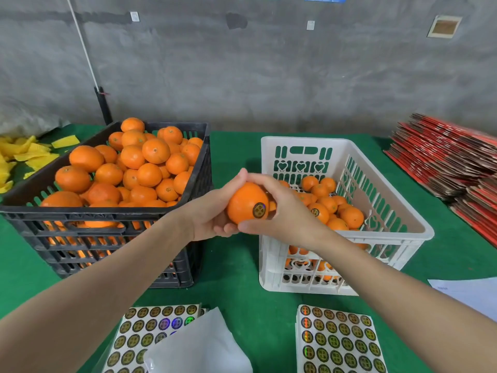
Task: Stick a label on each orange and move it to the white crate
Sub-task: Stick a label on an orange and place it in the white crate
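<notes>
- The left hand (215, 214) cups an orange (246, 203) from below and behind, fingers wrapped around it.
- The right hand (282, 208) closes on the same orange from the right side, thumb under it and fingers over the top, so both hands are clamped on the fruit.
- A round gold-and-black label (259, 210) sits on the orange's near face, just beside the right palm.
- The orange is held in the air over the gap between the two crates, close to the near left corner of the white crate (398, 211).
- The white crate stands on the green table (234, 278) to the right and holds a low layer of oranges; one of them (318, 212) shows a label.
- The black crate (107, 232) on the left is heaped with oranges above its rim.
- Two sheets of labels lie at the near edge: the left sheet (142, 335) is partly covered by a white backing paper (199, 345), the right sheet (341, 343) lies bare.
- Yellow wrappers (29, 154) lie at the far left, and a stack of red flat cartons (446, 160) lies at the far right.
</notes>
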A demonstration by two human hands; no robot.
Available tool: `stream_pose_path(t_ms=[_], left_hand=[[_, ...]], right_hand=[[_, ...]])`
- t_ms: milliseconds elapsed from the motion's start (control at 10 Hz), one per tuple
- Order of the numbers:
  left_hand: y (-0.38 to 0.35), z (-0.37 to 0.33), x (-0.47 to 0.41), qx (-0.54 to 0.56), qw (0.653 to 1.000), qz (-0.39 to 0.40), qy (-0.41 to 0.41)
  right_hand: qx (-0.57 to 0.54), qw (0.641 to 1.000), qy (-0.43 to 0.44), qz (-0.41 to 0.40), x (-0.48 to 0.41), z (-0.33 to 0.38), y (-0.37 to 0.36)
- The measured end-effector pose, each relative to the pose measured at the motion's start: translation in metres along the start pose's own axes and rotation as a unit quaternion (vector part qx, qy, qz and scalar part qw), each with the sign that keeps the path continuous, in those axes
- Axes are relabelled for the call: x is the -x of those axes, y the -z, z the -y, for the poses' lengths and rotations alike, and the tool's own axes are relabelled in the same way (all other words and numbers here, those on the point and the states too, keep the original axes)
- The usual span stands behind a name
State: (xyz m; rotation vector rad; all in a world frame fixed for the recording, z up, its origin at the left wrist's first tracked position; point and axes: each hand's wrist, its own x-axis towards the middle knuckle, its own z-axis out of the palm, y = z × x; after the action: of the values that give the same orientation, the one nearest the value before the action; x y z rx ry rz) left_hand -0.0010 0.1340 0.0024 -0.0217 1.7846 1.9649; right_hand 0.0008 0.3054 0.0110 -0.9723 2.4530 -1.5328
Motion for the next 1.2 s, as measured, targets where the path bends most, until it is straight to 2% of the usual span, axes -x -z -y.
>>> stream_pose_path(t_ms=[100, 200, 300, 400, 500, 600, 700, 800, 900, 1000, 1100, 1200], left_hand=[[-0.01, -0.018, -0.009, -0.042, 0.996, -0.072, -0.024], [0.006, -0.036, -0.009, -0.118, 0.971, -0.189, -0.087], [0.039, -0.046, 0.002, -0.102, 0.953, -0.256, -0.123], [0.065, -0.045, 0.014, -0.095, 0.936, -0.306, -0.145], [0.082, -0.041, 0.017, -0.068, 0.931, -0.325, -0.149], [0.093, -0.035, 0.016, -0.041, 0.941, -0.309, -0.129], [0.101, -0.026, 0.009, -0.031, 0.949, -0.296, -0.107], [0.108, -0.02, 0.001, -0.038, 0.949, -0.299, -0.096], [0.111, -0.014, -0.002, -0.062, 0.946, -0.305, -0.093], [0.111, -0.009, -0.003, -0.076, 0.943, -0.306, -0.102], [0.111, -0.006, -0.001, -0.091, 0.943, -0.299, -0.113], [0.113, 0.001, -0.003, -0.084, 0.942, -0.301, -0.123]], right_hand=[[0.055, 0.994, -0.007, -0.098, -0.026, -0.008, 0.018], [0.139, 0.972, -0.12, -0.148, -0.055, -0.045, 0.059], [0.258, 0.914, -0.298, -0.096, -0.065, -0.097, 0.097], [0.339, 0.867, -0.357, -0.08, -0.056, -0.131, 0.109], [0.436, 0.816, -0.377, -0.036, -0.05, -0.146, 0.109], [0.432, 0.845, -0.312, -0.05, -0.061, -0.141, 0.101], [0.351, 0.921, -0.094, -0.141, -0.065, -0.117, 0.064], [0.251, 0.956, 0.083, -0.127, -0.021, -0.056, -0.017], [0.238, 0.945, 0.026, 0.225, 0.012, -0.067, -0.087], [0.289, 0.868, -0.097, 0.393, 0.03, -0.107, -0.135], [0.314, 0.841, -0.134, 0.42, 0.041, -0.128, -0.163], [0.38, 0.833, -0.1, 0.39, 0.047, -0.132, -0.189]])
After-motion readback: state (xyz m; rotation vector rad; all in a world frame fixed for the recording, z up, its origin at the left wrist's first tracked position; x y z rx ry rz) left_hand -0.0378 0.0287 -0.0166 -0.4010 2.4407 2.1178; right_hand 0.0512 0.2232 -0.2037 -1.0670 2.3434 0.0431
